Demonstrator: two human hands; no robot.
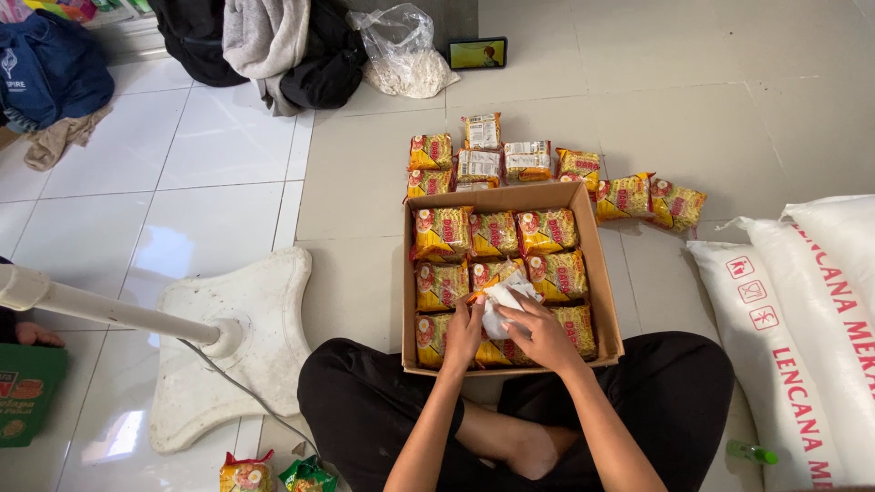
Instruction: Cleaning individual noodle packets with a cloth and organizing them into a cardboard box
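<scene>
Your left hand [463, 330] and right hand [540, 333] are both curled closed on a crumpled white plastic bag [504, 301] — fingers pinching it from either side — held just above the yellow noodle packets [497, 233] filling the cardboard box [605, 273] at your crossed legs.

This looks like a room in a home, used for packing goods by hand. The floor [210, 173] is pale glossy tile, and a person sits cross-legged right on it. Jackets and clothes [273, 46] lie heaped against the wall, with a blue bag [50, 68] beside them and a phone [478, 53] propped up showing a video. A white standing fan's base [241, 351] rests on the tiles. Big white sacks [802, 328] and a cardboard box [606, 301] of yellow noodle packets [547, 230] suggest small-scale trade.
</scene>
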